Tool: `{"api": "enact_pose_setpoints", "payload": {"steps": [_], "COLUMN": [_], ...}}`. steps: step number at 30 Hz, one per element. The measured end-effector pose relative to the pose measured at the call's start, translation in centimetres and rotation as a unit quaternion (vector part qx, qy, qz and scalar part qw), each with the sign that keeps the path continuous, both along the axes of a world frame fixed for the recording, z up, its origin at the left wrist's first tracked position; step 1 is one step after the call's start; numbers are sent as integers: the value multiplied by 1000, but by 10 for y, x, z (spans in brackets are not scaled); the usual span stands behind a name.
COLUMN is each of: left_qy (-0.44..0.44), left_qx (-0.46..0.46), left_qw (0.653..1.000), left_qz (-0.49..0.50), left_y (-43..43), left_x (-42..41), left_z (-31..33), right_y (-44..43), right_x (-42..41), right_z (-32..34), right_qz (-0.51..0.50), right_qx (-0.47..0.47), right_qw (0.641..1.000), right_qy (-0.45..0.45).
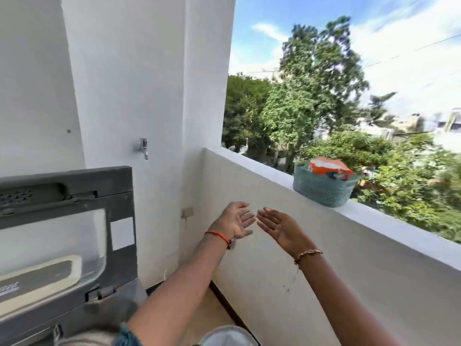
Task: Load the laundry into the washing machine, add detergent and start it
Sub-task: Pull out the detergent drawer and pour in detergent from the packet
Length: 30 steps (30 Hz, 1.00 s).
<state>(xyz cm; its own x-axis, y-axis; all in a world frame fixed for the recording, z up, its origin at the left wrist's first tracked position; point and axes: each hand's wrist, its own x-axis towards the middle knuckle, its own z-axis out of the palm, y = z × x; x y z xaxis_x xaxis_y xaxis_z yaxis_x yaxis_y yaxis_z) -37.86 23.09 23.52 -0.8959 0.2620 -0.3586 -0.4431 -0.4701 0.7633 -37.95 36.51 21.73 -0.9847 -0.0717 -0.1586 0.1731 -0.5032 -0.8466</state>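
Note:
A top-loading washing machine stands at the lower left with its grey lid (67,221) raised upright. Striped laundry (92,337) shows at the bottom edge by the machine. On the balcony ledge at the right sits a teal plastic basket (321,188) holding an orange detergent pack (326,166). My left hand (234,221) and my right hand (277,227) are stretched out side by side in mid-air, palms up, fingers apart and empty. They are left of and below the basket, apart from it.
A white parapet wall with a flat ledge (249,158) runs diagonally along the right. A metal tap (143,146) sticks out of the white pillar above the machine. A wall socket (187,212) sits low in the corner. Trees and open sky lie beyond the ledge.

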Motion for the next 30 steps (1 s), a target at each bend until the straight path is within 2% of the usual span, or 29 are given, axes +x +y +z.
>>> {"api": "enact_pose_setpoints", "payload": {"steps": [5,8,10,13,17,24,30], "left_qy": [54,116,178,285,328,362,379], "left_qx": [-14,-35,-80,-193,-304,-467,-488], "left_qw": [998,992,981,939,894,807,786], "left_qz": [-23,-31,-25,-19,10,11,33], "left_y": [96,151,182,215,233,224,230], "left_x": [-66,-98,-120,-153,-203,-265,-293], "left_z": [40,60,68,72,70,59,50], "right_y": [99,151,185,226,254,267,271], "right_x": [-40,-61,-81,-110,-147,-196,-226], "right_z": [56,80,89,93,90,77,70], "right_qz": [-86,-147,-200,-251,-220,-249,-267], "right_qx": [79,146,238,390,502,556,598], "right_qw": [991,970,937,865,811,768,738], "right_qy": [73,126,162,189,203,195,161]}}
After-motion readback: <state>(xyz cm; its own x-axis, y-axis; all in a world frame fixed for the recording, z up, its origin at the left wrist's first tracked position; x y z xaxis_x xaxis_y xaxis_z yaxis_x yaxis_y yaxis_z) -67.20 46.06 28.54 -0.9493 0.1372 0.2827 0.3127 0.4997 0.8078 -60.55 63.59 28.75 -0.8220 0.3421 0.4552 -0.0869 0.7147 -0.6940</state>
